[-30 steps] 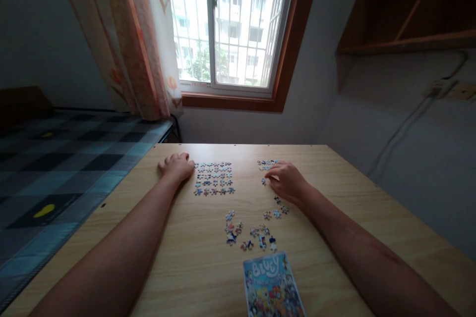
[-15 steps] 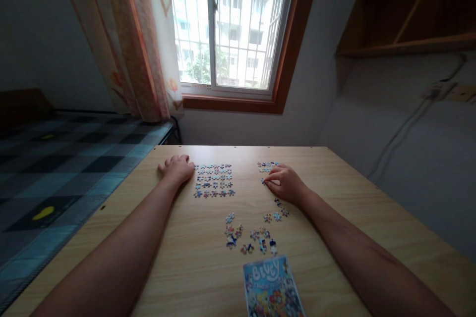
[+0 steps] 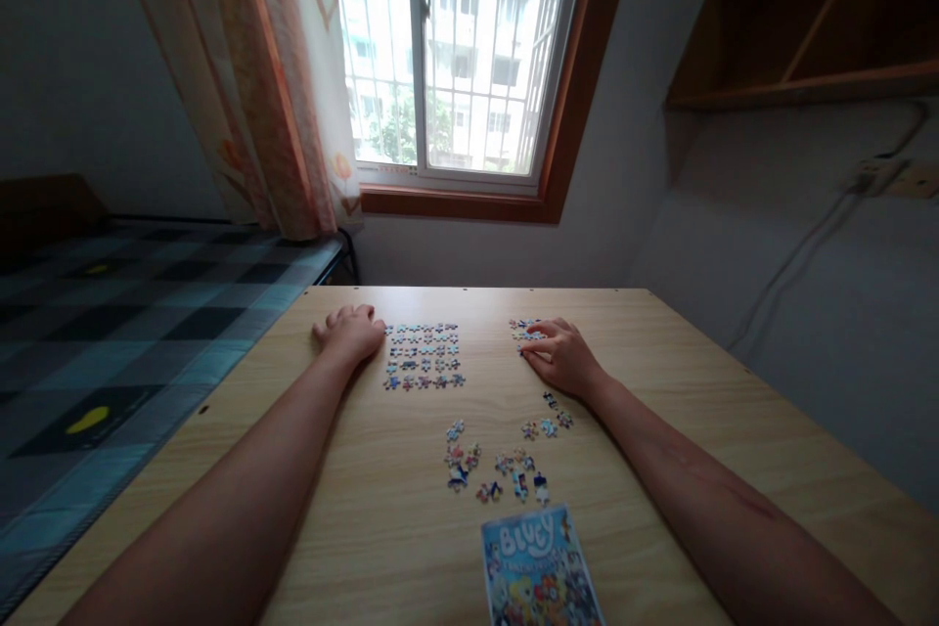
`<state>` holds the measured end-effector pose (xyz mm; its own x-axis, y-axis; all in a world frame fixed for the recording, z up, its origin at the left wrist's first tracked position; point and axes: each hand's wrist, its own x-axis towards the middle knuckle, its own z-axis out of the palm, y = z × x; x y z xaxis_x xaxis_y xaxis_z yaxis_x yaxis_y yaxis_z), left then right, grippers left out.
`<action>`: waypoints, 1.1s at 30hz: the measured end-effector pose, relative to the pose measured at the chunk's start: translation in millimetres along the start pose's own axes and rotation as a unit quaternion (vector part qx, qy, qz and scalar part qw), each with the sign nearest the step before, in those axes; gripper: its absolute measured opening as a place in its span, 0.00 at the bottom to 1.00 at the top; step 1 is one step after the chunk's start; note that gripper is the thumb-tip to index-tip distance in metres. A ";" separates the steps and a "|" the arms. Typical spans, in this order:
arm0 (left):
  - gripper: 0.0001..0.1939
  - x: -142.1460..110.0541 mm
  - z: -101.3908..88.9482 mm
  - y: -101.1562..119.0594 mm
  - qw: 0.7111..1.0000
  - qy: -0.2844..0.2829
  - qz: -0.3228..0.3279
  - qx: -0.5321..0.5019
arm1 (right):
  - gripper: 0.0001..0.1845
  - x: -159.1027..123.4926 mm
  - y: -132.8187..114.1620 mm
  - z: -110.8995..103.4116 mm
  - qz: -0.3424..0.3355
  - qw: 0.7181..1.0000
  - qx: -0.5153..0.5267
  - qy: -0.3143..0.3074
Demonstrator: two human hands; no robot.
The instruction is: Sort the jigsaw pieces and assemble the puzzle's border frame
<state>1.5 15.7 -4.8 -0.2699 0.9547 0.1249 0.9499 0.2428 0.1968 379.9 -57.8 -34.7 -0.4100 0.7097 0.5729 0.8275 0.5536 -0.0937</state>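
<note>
Small jigsaw pieces lie in neat rows (image 3: pixel 424 352) on the wooden table, left of centre. My left hand (image 3: pixel 350 331) rests on the tabletop at their left side, fingers loosely spread and holding nothing. Over on the right, my right hand (image 3: pixel 561 352) has its thumb and a finger at a single puzzle piece (image 3: pixel 520 350), which is partly covered by the fingertips. That piece sits just below a shorter group of rows (image 3: pixel 519 324), whose right end is hidden by my fingers.
Several loose pieces (image 3: pixel 517 460) lie scattered nearer me. A puzzle box with "Bluey" lettering (image 3: pixel 541 567) is at the table's near edge. A checked bed (image 3: pixel 168 274) stands on the left, a window (image 3: pixel 469 59) beyond the table, and a wooden shelf (image 3: pixel 799 88) hangs at right.
My right hand has shifted slightly away from me, and the piece at its fingertips has moved closer to the short rows. My left hand stays in place.
</note>
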 end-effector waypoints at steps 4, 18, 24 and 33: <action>0.27 -0.5 -0.3 0.3 1.000 0.003 0.002 0.000 | 0.08 0.2 -1.9 -1.1 0.013 1.000 -0.003 -0.006; 0.28 0.4 0.2 -0.3 1.000 -0.006 0.002 0.010 | 0.09 -0.1 6.4 7.5 0.035 0.999 0.005 -0.001; 0.29 1.5 0.5 0.2 1.000 -0.006 0.000 0.010 | 0.09 1.0 5.4 8.1 0.034 0.999 0.009 0.001; 0.28 4.0 4.9 -2.1 1.000 0.006 0.001 0.002 | 0.08 1.1 4.0 6.6 0.031 0.998 0.025 0.038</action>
<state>-0.8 19.9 -9.4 -0.2698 0.9533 0.1360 0.9509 0.2415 0.1935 380.2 -51.9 -39.8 -0.3259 0.7095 0.6248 0.8300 0.5311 -0.1702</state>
